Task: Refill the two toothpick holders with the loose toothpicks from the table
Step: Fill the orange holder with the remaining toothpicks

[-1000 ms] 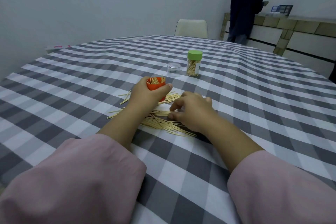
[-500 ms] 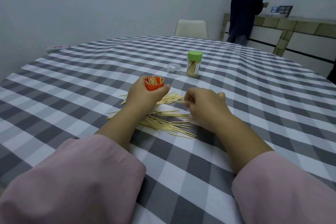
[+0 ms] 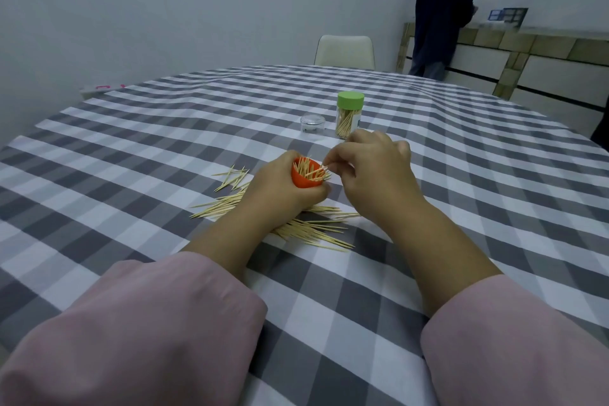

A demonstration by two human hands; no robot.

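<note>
My left hand (image 3: 280, 188) grips an orange toothpick holder (image 3: 304, 176), tilted with its mouth towards the right and several toothpicks sticking out. My right hand (image 3: 372, 171) pinches a few toothpicks at the holder's rim. Loose toothpicks (image 3: 309, 229) lie scattered on the checked tablecloth under and around both hands. A second holder (image 3: 349, 115), clear with a green lid and toothpicks inside, stands upright just beyond my right hand.
A small clear cap (image 3: 312, 123) sits left of the green-lidded holder. The round table (image 3: 164, 142) has a grey and white checked cloth. A pale chair (image 3: 344, 51) stands at the far side. A person in dark clothes (image 3: 441, 10) stands by a counter (image 3: 527, 53) at back right.
My right hand lifted from the pile with a few toothpicks and moved up to the orange holder's mouth. My left hand tipped the holder towards it.
</note>
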